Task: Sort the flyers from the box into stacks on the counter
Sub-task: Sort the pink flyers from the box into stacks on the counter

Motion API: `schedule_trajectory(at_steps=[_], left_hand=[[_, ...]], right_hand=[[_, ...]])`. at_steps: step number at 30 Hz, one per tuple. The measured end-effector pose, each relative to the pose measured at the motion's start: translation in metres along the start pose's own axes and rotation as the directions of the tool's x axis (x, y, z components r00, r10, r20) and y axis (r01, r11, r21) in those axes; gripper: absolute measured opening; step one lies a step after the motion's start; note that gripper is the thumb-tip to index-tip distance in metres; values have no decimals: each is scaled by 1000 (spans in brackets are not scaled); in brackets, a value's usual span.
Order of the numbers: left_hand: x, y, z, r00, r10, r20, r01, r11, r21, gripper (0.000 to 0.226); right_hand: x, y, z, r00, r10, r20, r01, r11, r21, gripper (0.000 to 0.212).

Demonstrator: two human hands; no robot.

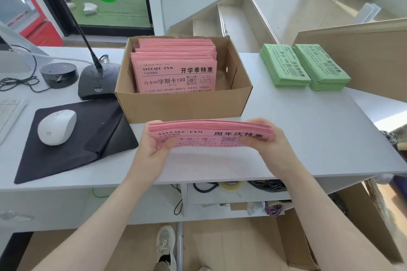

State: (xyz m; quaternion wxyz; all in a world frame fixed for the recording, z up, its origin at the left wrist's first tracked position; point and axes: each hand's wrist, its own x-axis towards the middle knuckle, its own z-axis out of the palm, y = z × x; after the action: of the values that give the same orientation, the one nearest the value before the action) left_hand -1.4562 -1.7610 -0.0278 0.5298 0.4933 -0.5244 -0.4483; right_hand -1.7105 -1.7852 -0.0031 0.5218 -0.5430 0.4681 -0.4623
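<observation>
A thick bundle of pink flyers point(209, 132) is held just above the white counter point(308, 130), in front of the cardboard box point(182, 105). My left hand point(154, 145) grips the bundle's left end and my right hand point(268, 141) grips its right end, thumbs on the printed face. More pink flyers point(176, 68) stand upright inside the box. Two stacks of green flyers point(284, 66) point(322, 68) lie side by side on the counter at the right of the box.
A white mouse point(56, 126) sits on a black mat point(72, 138) at the left. A desk microphone base point(97, 82) and a round black device point(59, 75) stand behind it. A large cardboard sheet point(363, 55) leans at the far right.
</observation>
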Motion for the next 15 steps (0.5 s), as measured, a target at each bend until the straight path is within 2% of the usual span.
schedule_trajectory(at_steps=[4,8,15], left_hand=[[3,-14,-2,988,-78,130,60,988,142,35],[4,-15,1,987,-101,128,78,981,177,32],[21,-22,-3,972,-151,178,67,910,408,35]], right_hand=[[-2,17,2,997,67,-23,-68,996,-51,25],[-4,24,3,990,65,-124,-66,998,-2,24],[0,30,1,986,128,-107,-133,990,-37,26]])
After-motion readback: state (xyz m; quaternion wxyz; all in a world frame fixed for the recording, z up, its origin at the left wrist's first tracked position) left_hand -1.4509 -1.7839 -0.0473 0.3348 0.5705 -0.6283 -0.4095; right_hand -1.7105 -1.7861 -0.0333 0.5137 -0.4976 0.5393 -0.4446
